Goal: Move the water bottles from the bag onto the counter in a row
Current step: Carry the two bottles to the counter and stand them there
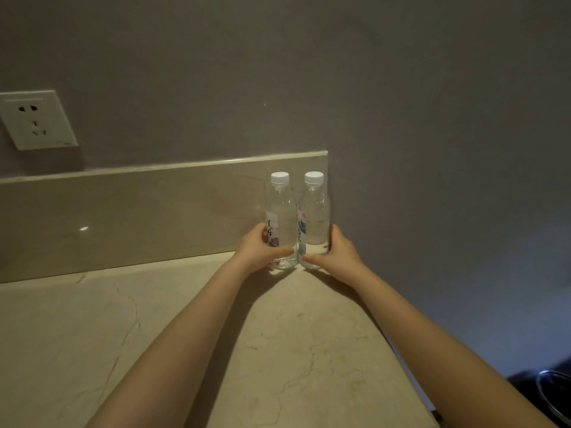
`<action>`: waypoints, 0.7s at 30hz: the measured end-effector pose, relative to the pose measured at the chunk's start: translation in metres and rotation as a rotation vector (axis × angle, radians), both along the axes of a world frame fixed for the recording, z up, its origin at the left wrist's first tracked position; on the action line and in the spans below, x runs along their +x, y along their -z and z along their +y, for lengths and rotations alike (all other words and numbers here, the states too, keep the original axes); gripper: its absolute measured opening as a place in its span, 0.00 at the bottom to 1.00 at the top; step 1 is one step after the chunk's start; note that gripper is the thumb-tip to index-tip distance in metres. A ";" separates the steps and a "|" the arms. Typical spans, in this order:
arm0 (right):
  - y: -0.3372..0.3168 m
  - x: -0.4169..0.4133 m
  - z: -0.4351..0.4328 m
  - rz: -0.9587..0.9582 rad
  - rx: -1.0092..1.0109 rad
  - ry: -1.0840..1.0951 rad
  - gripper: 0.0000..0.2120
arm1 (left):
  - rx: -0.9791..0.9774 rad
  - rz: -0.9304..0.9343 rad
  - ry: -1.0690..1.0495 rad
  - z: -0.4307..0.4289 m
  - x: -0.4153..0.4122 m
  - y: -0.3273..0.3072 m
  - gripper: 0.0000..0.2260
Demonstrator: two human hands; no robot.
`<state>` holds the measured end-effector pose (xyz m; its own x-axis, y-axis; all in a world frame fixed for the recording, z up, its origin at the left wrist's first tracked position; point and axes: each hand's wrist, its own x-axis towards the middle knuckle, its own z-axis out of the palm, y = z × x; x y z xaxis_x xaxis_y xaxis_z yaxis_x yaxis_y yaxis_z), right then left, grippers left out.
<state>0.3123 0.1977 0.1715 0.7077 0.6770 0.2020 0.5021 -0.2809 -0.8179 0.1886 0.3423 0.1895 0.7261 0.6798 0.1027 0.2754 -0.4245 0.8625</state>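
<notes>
So both water bottles stand upright and touching at the counter's back right corner, right against the backsplash and the side wall, left bottle gripped low by the left hand and right bottle by the right hand. Around them there's a wall socket up at the left above the backsplash, and past the counter's right edge a dark pot rim, well apart from everything.

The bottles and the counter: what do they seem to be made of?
Left bottle and right bottle: clear, glossy plastic, it seems, since one can see through them; each has a white cap, probably plastic too. Counter: smooth beige stone, perhaps marble or an imitation, since thin dark veins cross its surface.
</notes>
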 end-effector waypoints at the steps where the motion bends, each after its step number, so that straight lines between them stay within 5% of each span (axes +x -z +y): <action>1: 0.001 0.001 -0.001 -0.009 -0.008 -0.004 0.36 | 0.013 -0.009 0.002 -0.002 -0.001 0.002 0.25; 11: -0.003 0.022 0.010 -0.031 -0.020 0.030 0.31 | 0.235 0.070 -0.065 0.000 0.021 0.011 0.20; 21: -0.002 0.042 0.017 -0.049 -0.003 0.050 0.32 | 0.183 0.054 0.003 0.012 0.038 0.017 0.19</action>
<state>0.3543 0.2146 0.1735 0.7299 0.6418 0.2353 0.5269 -0.3089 -0.7918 0.2263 0.3539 0.1724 0.7358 0.6513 0.1853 0.3177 -0.5737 0.7549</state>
